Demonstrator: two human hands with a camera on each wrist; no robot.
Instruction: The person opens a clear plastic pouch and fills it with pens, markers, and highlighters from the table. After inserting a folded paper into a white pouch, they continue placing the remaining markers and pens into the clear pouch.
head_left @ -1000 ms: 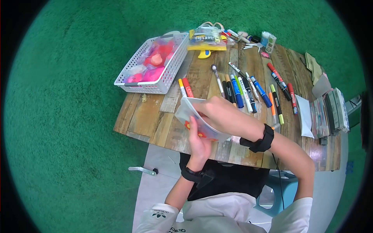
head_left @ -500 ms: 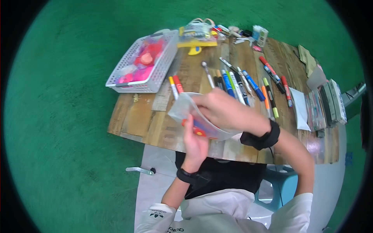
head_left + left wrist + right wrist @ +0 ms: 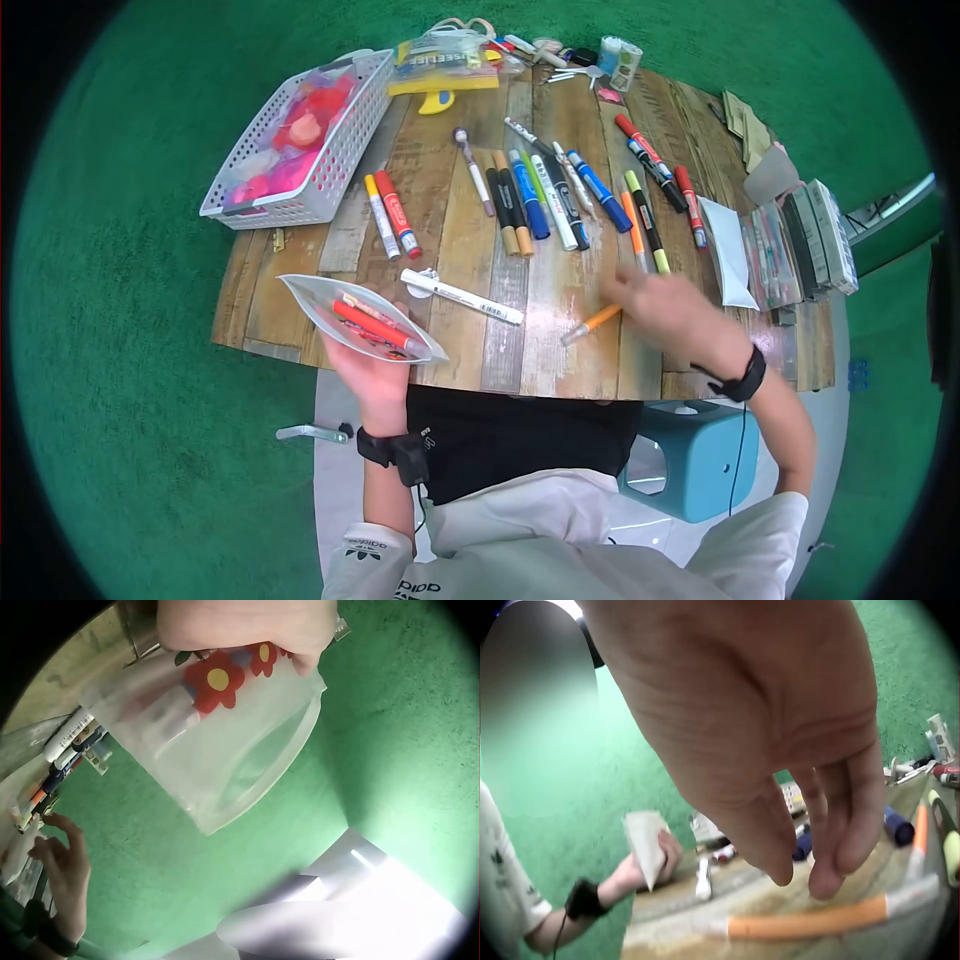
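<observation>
My left hand point(image 3: 372, 378) holds a translucent pouch point(image 3: 247, 742) printed with red flowers, at the table's front left. The pouch's mouth gapes, and a red marker point(image 3: 372, 325) lies inside. Out over the front right of the table is my right hand point(image 3: 672, 315), thumb and fingers apart and nothing held between them. An orange marker point(image 3: 810, 921) lies on the wood just below those fingertips, its clear end pointing left in the head view. Between the hands, a white marker point(image 3: 465, 297) lies flat on the table near the pouch.
Several markers, including a blue one point(image 3: 530, 195), lie in a loose row farther back. Yellow and red markers point(image 3: 398, 215) sit left of them. A white basket point(image 3: 335, 180) of pink items stands back left. Boxes point(image 3: 825, 235) and a white packet point(image 3: 728, 250) line the right side.
My right hand has come out of the pouch and moved right, over the orange marker. The left hand and pouch have moved left and lower; the pouch now shows its open mouth.
</observation>
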